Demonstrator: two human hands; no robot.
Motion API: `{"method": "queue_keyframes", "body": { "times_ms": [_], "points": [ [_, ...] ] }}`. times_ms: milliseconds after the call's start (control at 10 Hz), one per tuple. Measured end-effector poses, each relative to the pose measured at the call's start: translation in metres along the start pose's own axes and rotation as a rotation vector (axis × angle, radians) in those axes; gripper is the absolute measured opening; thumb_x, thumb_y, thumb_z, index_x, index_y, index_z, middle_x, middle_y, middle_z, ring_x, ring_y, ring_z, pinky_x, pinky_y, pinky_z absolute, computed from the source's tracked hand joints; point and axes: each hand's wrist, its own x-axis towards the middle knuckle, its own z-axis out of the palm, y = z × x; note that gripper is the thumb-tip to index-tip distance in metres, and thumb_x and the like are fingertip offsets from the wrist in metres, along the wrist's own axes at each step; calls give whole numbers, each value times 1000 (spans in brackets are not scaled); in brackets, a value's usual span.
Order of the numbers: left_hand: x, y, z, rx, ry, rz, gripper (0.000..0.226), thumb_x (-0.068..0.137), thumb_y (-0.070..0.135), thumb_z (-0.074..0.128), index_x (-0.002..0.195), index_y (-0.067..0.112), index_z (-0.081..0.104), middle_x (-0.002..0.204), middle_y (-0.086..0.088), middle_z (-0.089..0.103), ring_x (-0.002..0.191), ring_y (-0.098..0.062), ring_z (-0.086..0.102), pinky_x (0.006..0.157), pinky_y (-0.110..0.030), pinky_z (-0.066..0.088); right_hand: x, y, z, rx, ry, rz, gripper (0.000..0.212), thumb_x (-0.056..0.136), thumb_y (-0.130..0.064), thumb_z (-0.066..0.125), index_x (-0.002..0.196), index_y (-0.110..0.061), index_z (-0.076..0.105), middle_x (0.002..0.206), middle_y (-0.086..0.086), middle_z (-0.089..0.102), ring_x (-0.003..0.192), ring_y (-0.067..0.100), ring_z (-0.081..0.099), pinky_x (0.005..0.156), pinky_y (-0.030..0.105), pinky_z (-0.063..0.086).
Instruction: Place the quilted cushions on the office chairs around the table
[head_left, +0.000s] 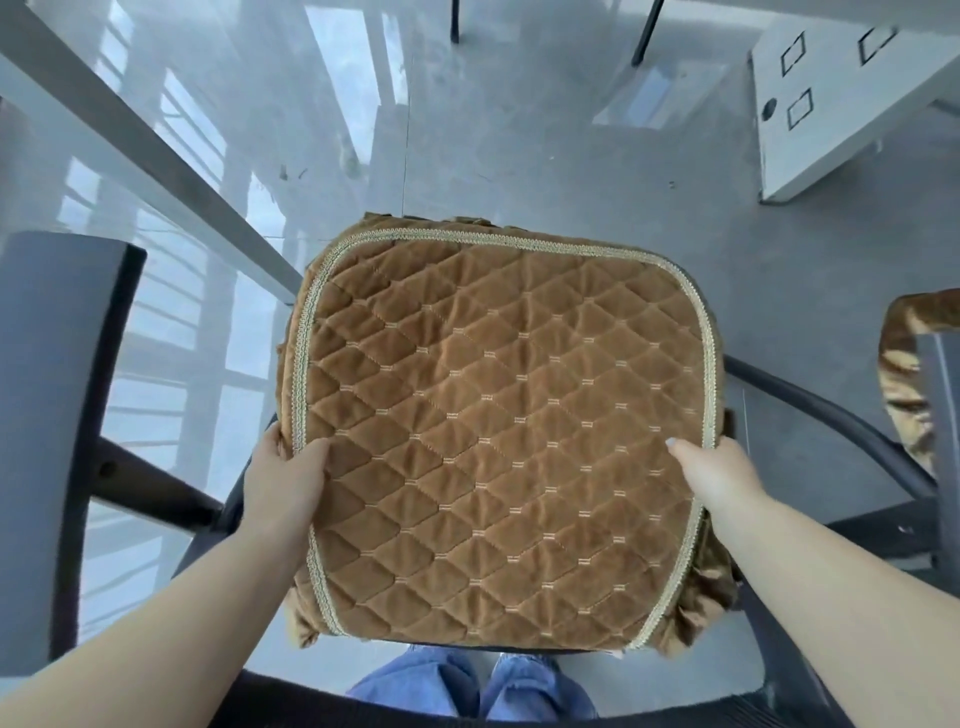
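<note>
A brown quilted cushion (498, 431) with pale braided trim fills the middle of the view, lying flat over the seat of a black office chair (831, 415). My left hand (285, 478) grips its left edge, thumb on top and fingers curled under. My right hand (717, 473) grips the right edge the same way. The chair's seat is hidden under the cushion; only its dark arms and frame show around it.
The back of a dark grey chair (57, 415) stands at the left. At the right edge another chair (935, 405) carries a brown cushion (904, 374). A table edge (156, 145) runs diagonally at upper left. A white cabinet (852, 88) stands at upper right on the glossy grey floor.
</note>
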Motion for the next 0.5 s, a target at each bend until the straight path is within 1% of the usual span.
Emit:
{"method": "queue_keyframes", "body": {
  "times_ms": [100,200,300,400,500],
  "points": [
    [-2,0,0,14,-17,-6,55,81,31,63,134,28,47,121,-4,63,103,-29,64,90,-47,54,-3,-7,1,78,28,-22,60,92,-27,55,145,-8,33,142,14,47,119,36,50,97,42,40],
    [-6,3,-3,49,-49,-35,60,74,33,61,133,28,47,120,-6,64,102,-31,65,90,-49,53,-12,-14,-5,124,23,-86,74,92,-28,55,153,-20,13,157,5,27,139,32,34,109,46,31],
    [-15,11,-7,94,-60,-49,64,74,31,58,136,28,44,114,-6,65,99,-28,65,86,-42,53,-35,-30,-15,5,-19,-287,77,91,-28,57,154,-23,12,157,4,26,140,28,33,107,41,33],
    [-37,27,-7,135,-94,21,64,88,23,59,147,21,34,108,3,62,89,-21,60,70,-29,44,-67,-57,-22,-104,-135,-469,70,92,-29,57,152,-27,21,156,0,28,138,23,37,99,34,38],
    [-81,52,-6,231,-237,96,41,93,27,58,133,21,52,115,5,60,90,-16,53,75,-28,41,-109,-78,-37,-187,-210,-597,64,92,-25,52,149,-35,25,156,-6,29,108,19,59,82,30,46]
  ]
}}
